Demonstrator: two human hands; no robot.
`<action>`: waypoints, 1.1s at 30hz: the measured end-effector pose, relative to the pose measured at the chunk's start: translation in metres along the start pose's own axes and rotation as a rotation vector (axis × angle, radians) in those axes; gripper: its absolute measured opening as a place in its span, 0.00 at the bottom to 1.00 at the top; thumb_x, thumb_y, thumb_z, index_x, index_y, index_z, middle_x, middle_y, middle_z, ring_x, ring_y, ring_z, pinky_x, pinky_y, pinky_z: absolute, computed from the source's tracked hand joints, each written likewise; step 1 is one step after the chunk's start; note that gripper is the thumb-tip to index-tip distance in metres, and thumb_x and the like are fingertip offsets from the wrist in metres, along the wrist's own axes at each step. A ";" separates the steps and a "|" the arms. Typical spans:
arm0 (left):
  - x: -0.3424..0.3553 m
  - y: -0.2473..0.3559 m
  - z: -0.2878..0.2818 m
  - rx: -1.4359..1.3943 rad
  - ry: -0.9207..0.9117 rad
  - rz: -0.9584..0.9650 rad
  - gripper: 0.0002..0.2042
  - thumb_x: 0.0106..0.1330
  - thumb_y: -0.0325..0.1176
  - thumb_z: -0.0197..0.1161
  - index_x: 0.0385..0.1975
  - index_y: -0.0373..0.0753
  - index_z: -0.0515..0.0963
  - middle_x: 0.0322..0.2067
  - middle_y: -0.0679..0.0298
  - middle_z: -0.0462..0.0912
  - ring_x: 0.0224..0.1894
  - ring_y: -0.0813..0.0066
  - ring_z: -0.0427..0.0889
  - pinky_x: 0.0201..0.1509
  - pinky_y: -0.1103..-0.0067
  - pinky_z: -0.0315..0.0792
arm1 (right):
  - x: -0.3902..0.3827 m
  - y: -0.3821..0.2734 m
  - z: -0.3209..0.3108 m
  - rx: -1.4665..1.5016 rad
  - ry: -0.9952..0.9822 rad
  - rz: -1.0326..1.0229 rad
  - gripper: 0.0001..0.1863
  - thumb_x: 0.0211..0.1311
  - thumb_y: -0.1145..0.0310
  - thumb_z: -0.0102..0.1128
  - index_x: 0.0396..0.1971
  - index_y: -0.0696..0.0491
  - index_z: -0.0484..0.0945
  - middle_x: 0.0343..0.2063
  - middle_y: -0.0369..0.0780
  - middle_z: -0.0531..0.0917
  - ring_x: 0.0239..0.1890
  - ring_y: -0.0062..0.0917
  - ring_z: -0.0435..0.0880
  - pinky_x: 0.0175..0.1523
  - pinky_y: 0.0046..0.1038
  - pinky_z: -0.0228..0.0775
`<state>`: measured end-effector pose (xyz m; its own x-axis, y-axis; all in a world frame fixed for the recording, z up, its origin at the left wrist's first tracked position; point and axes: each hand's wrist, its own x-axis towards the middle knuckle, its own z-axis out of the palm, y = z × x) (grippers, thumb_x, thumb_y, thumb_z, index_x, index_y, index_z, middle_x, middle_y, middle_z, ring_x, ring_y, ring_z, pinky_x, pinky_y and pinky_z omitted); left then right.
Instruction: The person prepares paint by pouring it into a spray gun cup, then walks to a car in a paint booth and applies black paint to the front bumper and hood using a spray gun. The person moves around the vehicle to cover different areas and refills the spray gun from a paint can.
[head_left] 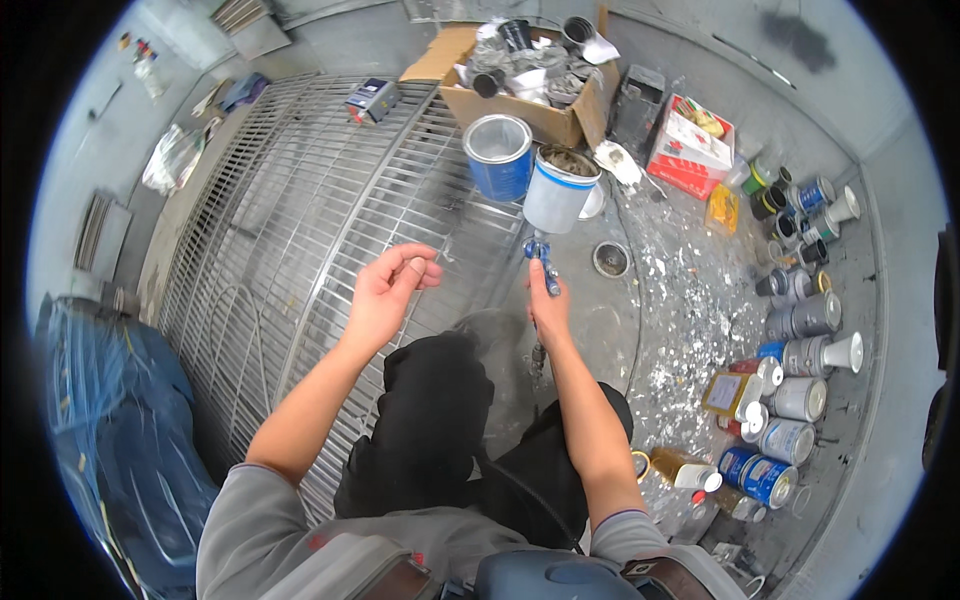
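Observation:
My right hand (549, 306) is closed around the handle of a blue and silver spray gun (541, 262). A hose fitting (539, 358) hangs below that hand. Beyond the gun stands a whitish bucket (557, 202) with a blue band, with brownish material at its top. A blue metal can (499, 172) with a pale rim stands beside the bucket. My left hand (392, 285) is raised over the floor grating (300, 190), apart from the gun. Its fingers are loosely bent, and nothing shows in them.
A cardboard box (530, 113) full of used cups and crumpled waste sits behind the bucket. Cans and bottles line the right wall, including a blue can (770, 482). A round lid (611, 260) lies on the paint-spattered floor. Blue plastic sheeting (115, 400) covers something at left.

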<state>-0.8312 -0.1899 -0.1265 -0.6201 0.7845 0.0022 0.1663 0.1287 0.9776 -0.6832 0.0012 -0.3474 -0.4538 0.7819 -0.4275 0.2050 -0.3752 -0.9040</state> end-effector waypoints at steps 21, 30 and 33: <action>-0.086 0.077 0.117 0.944 -0.750 0.398 0.13 0.70 0.40 0.66 0.50 0.46 0.79 0.30 0.61 0.84 0.34 0.55 0.86 0.37 0.62 0.78 | -0.044 -0.004 0.054 -0.567 0.034 -0.298 0.33 0.66 0.34 0.58 0.41 0.54 0.78 0.34 0.53 0.89 0.41 0.54 0.88 0.42 0.53 0.79; -0.087 0.073 0.118 0.980 -0.795 0.379 0.11 0.72 0.42 0.64 0.48 0.46 0.77 0.29 0.61 0.82 0.34 0.54 0.86 0.36 0.60 0.78 | -0.041 0.000 0.052 -0.591 -0.010 -0.307 0.33 0.64 0.34 0.59 0.40 0.54 0.80 0.34 0.52 0.89 0.41 0.53 0.89 0.43 0.52 0.79; -0.087 0.074 0.118 0.991 -0.787 0.393 0.12 0.73 0.43 0.63 0.48 0.46 0.77 0.29 0.61 0.83 0.34 0.54 0.86 0.35 0.60 0.78 | -0.043 -0.002 0.052 -0.610 -0.039 -0.302 0.33 0.64 0.33 0.59 0.40 0.54 0.80 0.34 0.52 0.89 0.41 0.53 0.89 0.44 0.53 0.79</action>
<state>-0.6743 -0.1771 -0.0796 0.1492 0.9678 -0.2026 0.9256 -0.0646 0.3729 -0.7090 -0.0571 -0.3266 -0.5967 0.7853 -0.1651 0.5116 0.2138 -0.8322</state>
